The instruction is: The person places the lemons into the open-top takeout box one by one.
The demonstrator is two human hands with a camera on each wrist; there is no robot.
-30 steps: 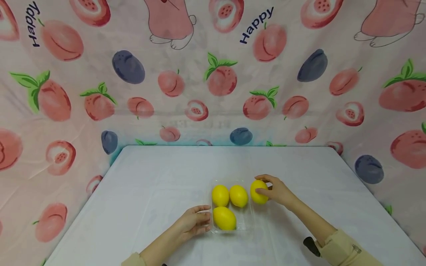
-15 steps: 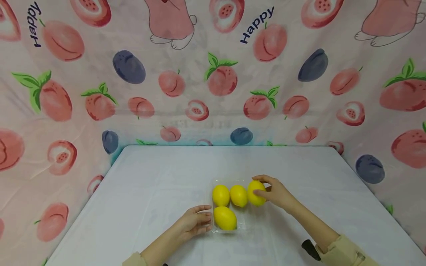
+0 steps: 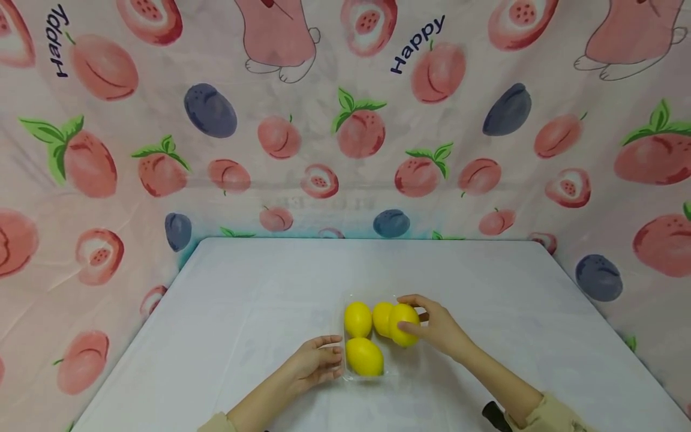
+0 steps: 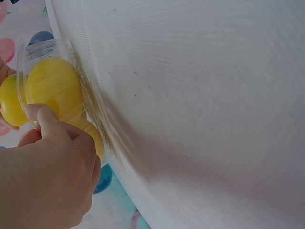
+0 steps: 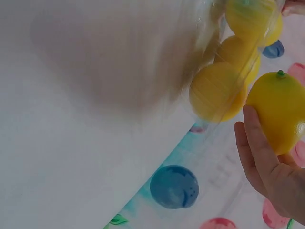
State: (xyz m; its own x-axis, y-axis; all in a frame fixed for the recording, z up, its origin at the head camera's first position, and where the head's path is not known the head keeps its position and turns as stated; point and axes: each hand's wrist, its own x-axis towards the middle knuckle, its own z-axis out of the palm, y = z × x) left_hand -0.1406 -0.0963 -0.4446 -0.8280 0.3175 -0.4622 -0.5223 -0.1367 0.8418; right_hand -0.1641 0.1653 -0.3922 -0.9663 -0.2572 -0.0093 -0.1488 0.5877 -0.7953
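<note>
A clear plastic box (image 3: 369, 378) stands on the white table with three yellow lemons in it: one back left (image 3: 357, 319), a second lemon (image 3: 364, 357) front left, a third lemon (image 3: 381, 318) back right. Over the box's right side, my right hand (image 3: 439, 330) holds another lemon (image 3: 406, 333) between thumb and fingers. In the right wrist view this held lemon (image 5: 276, 109) hangs above the rim, apart from the others. My left hand (image 3: 315, 362) touches the box's left wall with its fingertips; the left wrist view shows them against the plastic (image 4: 50, 50).
The white table (image 3: 259, 288) reaches back to a cloth (image 3: 302, 198) printed with peaches and plums. A dark object (image 3: 495, 415) shows beside the right sleeve (image 3: 550, 415).
My right hand has carried its lemon leftward and nearer to me, from beside the box to over its right side. My left hand has stayed at the left wall.
</note>
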